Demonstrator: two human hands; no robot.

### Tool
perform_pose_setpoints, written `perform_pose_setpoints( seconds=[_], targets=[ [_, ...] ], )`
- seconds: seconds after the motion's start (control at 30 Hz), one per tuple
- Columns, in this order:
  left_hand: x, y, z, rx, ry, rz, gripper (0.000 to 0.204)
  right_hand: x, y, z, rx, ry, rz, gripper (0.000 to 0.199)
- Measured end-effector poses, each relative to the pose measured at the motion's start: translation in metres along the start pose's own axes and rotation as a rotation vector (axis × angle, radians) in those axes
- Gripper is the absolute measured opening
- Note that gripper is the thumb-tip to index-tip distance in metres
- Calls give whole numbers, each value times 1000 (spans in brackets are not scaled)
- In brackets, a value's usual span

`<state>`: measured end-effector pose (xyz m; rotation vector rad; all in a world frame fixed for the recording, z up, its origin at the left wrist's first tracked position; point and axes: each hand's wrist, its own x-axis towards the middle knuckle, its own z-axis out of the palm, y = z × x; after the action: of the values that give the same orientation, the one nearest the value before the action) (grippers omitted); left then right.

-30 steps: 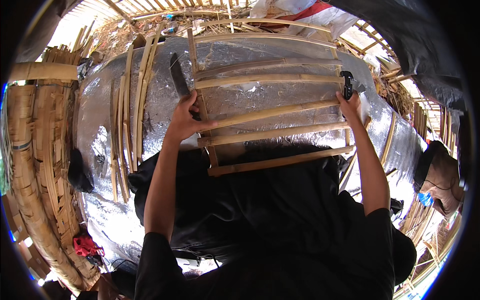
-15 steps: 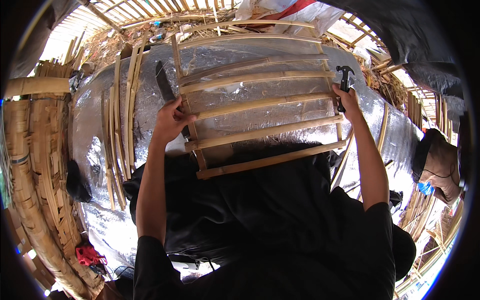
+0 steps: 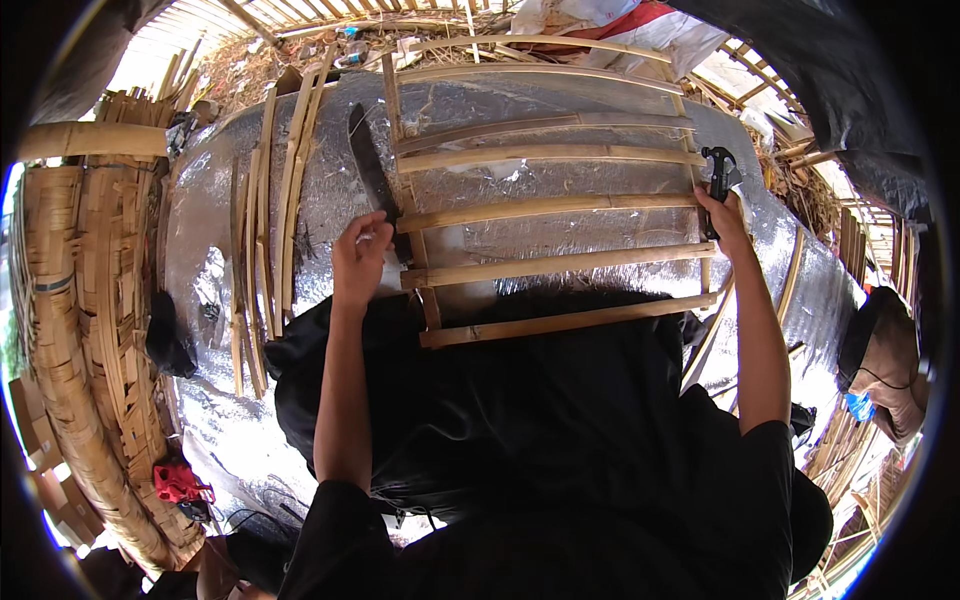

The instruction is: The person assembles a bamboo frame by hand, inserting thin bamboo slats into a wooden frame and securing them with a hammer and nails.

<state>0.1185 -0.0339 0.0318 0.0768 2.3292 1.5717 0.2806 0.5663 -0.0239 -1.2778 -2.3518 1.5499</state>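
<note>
A ladder-like bamboo frame (image 3: 560, 210) of several pale slats across two side strips lies before me, its near end by my black-clothed lap. My right hand (image 3: 729, 225) is closed round a black claw hammer (image 3: 718, 170), head upward, at the frame's right side. Just left of the frame, my left hand (image 3: 360, 262) is raised with its fingers curled in a pinch. Whatever may be between those fingertips is too small to make out. A dark-bladed machete (image 3: 370, 158) lies along the frame's left side, its handle end beside my left fingers.
Silvery foil sheeting (image 3: 455, 110) covers the ground beneath. Long bamboo strips (image 3: 262, 220) lie at the left, beside a woven bamboo wall (image 3: 55, 270). A small red item (image 3: 180, 482) is at the lower left. White and red sacking (image 3: 640, 30) lies at the far side.
My left hand has come off the frame's left side and now has its fingers drawn up beside it. The hammer stays in my right hand. The whole view has shifted slightly.
</note>
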Motion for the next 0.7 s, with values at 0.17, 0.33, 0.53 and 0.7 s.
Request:
perform_pose_setpoints(
  seconds=[0.17, 0.33, 0.53, 0.7],
  targets=[
    [-24, -13, -1, -85, -48, 29, 51, 11, 3, -4, -185, -25, 47, 40],
    [-24, -3, -1, 130, -175, 94, 73, 12, 6, -4, -305, 85, 3, 45],
    [-21, -18, -9, 32, -214, 120, 77, 9, -2, 4, -467, 104, -81, 42],
    [-15, -19, -16, -174, -304, 52, 66, 14, 9, 4, -451, 154, -116, 37]
  ],
)
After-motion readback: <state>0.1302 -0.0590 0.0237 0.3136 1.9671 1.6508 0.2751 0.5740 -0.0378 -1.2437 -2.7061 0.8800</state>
